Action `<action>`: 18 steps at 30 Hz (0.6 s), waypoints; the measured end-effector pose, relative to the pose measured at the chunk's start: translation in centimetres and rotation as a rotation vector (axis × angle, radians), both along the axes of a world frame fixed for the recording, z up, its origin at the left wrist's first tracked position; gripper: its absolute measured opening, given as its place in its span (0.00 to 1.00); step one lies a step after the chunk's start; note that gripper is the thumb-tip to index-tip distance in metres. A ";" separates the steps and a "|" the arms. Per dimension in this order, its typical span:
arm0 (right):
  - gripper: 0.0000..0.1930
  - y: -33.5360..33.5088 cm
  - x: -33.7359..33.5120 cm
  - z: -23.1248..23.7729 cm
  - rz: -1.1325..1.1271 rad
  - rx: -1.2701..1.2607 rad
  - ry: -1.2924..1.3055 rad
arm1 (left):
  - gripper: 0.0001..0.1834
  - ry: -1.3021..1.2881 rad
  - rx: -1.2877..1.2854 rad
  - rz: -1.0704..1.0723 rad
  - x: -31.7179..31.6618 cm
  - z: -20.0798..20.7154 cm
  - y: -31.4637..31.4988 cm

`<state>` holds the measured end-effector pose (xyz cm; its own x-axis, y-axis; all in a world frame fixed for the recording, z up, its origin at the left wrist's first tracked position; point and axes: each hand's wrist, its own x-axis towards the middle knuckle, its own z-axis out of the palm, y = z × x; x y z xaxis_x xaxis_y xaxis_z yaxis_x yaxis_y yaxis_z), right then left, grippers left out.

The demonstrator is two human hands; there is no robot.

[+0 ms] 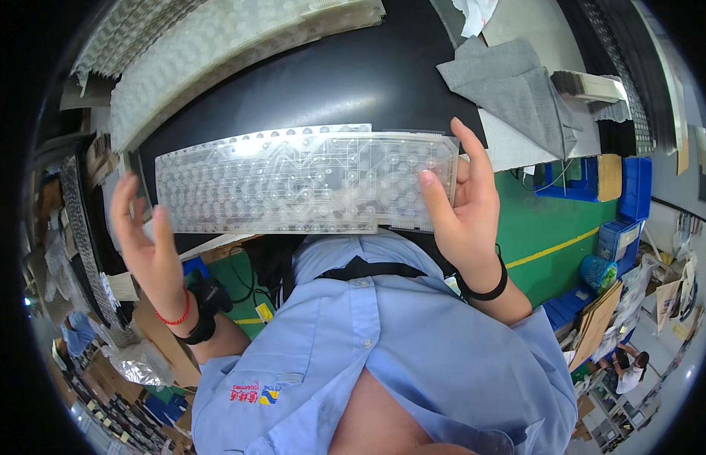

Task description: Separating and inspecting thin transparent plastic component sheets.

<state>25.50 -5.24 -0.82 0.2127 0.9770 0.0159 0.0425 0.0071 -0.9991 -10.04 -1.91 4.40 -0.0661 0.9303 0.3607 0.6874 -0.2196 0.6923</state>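
A stack of translucent keyboard membrane sheets [292, 182], printed with fine circuit traces and dots, lies across the black work surface in front of me. Its sheets are not flush: their edges step near the right part. Beside the stack's left end is my left hand [148, 243], fingers apart and thumb pointing up by the edge; whether it touches the sheets I cannot tell. My right hand [470, 212] is at the right end, its thumb over the sheets' corner. The index finger is stretched up, and the other fingers are partly hidden beside the edge.
Tall stacked translucent sheets [239, 57] stand along the far left of the black table [368, 80]. A grey cloth [512, 87] lies at the far right, near a bundle of strips [592, 87]. Blue crates [569, 182] stand on the green floor [546, 220] to the right.
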 end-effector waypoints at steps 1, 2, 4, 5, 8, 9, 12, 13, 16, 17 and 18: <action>0.30 -0.1 -0.2 -0.2 0.003 0.033 0.034 | 0.23 -0.145 -0.067 -0.120 2.1 0.0 -0.4; 0.30 -0.3 0.1 -0.6 0.019 0.039 -0.039 | 0.24 -0.074 -0.113 -0.246 2.9 -0.7 -0.6; 0.29 -0.5 0.2 -1.1 0.038 0.044 -0.102 | 0.28 0.110 -0.199 -0.456 5.2 -1.0 -0.6; 0.27 -0.5 0.3 -1.3 0.045 0.077 -0.139 | 0.29 0.174 -0.226 -0.495 6.2 -1.1 -0.6; 0.23 -0.8 -0.3 -1.6 0.008 0.166 -0.144 | 0.30 0.255 -0.255 -0.526 7.4 -2.1 -0.2; 0.21 -0.8 -0.5 -1.7 -0.018 0.230 -0.099 | 0.31 0.281 -0.256 -0.496 7.5 -2.3 -0.1; 0.18 -1.2 0.5 -2.0 0.087 0.255 -0.269 | 0.30 0.301 -0.272 -0.498 7.6 -2.2 0.0; 0.18 -1.1 0.6 -1.9 0.088 0.255 -0.268 | 0.30 0.302 -0.274 -0.497 7.6 -2.2 0.0; 0.15 -0.8 0.8 -1.1 0.074 0.299 -0.398 | 0.30 0.339 -0.280 -0.502 7.9 -2.1 0.0; 0.14 -0.7 0.9 -0.9 0.087 0.302 -0.423 | 0.30 0.337 -0.269 -0.490 8.0 -2.1 0.0; 0.12 -0.7 1.0 -0.7 0.100 0.306 -0.450 | 0.29 0.333 -0.257 -0.480 8.1 -2.1 0.0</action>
